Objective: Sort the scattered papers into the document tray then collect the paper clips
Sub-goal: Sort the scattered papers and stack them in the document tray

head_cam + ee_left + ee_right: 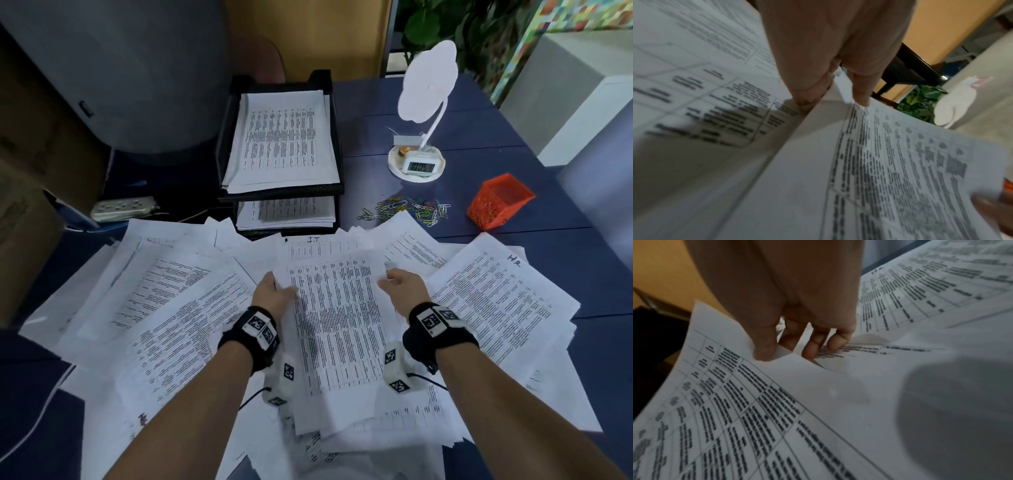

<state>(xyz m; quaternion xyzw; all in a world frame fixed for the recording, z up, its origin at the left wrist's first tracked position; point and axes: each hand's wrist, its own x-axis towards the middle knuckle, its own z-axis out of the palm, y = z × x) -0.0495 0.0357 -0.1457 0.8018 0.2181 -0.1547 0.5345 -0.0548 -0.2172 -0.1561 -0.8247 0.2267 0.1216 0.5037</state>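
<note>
Over the scattered papers [178, 308], my left hand [274, 294] and right hand [404, 287] pinch opposite long edges of one printed sheet [337, 322], its length running away toward the document tray [222, 137].

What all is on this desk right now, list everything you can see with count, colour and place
held sheet: one, white, printed table, centre, gripped at both side edges
scattered papers: many, white, across near desk
document tray: one, black, two tiers, both holding papers, far centre
paper clips: a pile, multicoloured, right of tray
pen cup: one, orange, far right
lamp: one, white, clock at base
power strip: one, white, left
left hand: pinches sheet
right hand: pinches sheet
</note>
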